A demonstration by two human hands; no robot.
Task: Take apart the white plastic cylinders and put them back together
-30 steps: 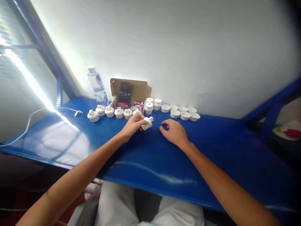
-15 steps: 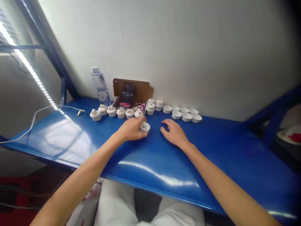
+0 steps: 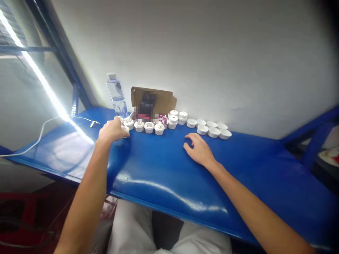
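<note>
At the left end of a row, my left hand (image 3: 111, 131) is closed around a small white round pot (image 3: 125, 129) with fittings on its top. My fingers partly hide that pot and others behind it. To its right stand several similar white pots (image 3: 149, 127) with uneven pieces on top. My right hand (image 3: 200, 150) rests over the blue table with its fingers apart and curved, holding nothing. Nearest to it are several white open cups (image 3: 213, 132), beyond the fingertips. Between the two groups, white lidded pots (image 3: 173, 121) stand close together.
A clear bottle (image 3: 116, 95) stands by the wall at the back left. Beside it is an open cardboard box (image 3: 165, 100) with dark and pink items inside. A white cable (image 3: 43, 128) crosses the left end of the blue table (image 3: 169, 176). Blue frame bars rise at both sides.
My left hand has moved left with the white round pot, from the middle of the table to the row's left end. The right hand stays about where it was. The view has shifted slightly.
</note>
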